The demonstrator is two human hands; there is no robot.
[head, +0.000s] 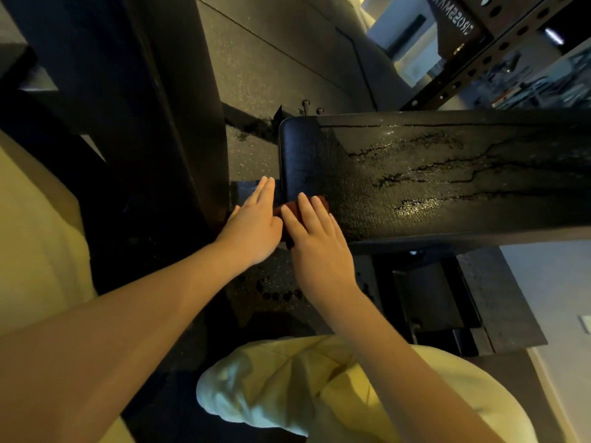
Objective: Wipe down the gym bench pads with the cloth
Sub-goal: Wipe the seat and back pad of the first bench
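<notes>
Pale-yellow trouser knee (319, 388) is seen lowest in view. Right hand (319, 247) is laid flat, fingers (308, 209) straight and slightly spread, pressed on the rust-red cloth (289, 208); nothing is gripped. Cloth is bunched at the near-left corner of the bench pad (447, 174), mostly covered by that hand. Left hand (252, 225) is held just beside it at the pad's end, fingers straight and together; contact with the cloth cannot be told. Pad: black grained vinyl, rounded corners, glossy wet streaks along its length. Speckled rubber floor (271, 59) is seen below.
</notes>
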